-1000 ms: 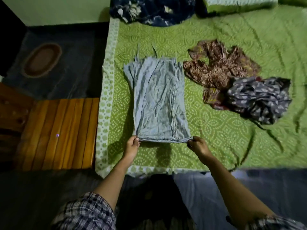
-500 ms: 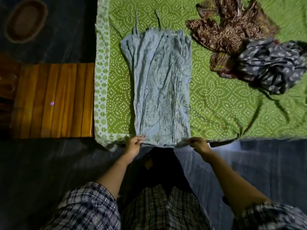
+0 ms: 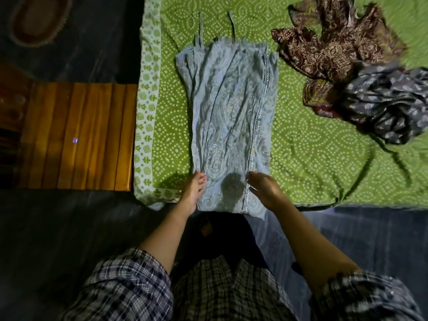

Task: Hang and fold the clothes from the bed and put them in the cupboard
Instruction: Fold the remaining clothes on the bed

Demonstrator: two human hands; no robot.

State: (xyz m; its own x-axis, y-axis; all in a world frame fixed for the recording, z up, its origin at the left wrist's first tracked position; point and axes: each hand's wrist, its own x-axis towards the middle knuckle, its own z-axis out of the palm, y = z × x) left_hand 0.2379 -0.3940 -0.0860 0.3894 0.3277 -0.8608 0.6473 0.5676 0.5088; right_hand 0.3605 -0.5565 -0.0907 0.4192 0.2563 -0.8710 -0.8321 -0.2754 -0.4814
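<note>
A light blue patterned garment (image 3: 229, 117) lies folded lengthwise on the green bed sheet (image 3: 312, 154), its near end hanging just over the bed's front edge. My left hand (image 3: 193, 189) rests with straight fingers on the garment's near left side. My right hand (image 3: 262, 188) lies flat with straight fingers on its near right side, beside the silver trim. A crumpled brown patterned cloth (image 3: 328, 42) and a crumpled grey printed cloth (image 3: 389, 103) lie on the bed to the right.
A wooden slatted bench (image 3: 76, 135) stands against the bed's left side. An oval mat (image 3: 39, 19) lies on the dark floor at the far left. A blue-grey cloth (image 3: 347, 239) covers the floor at my right.
The blue garment has been drawn toward the bed's front edge. Both hands have let go of its near hem corners and now lie flat on it.
</note>
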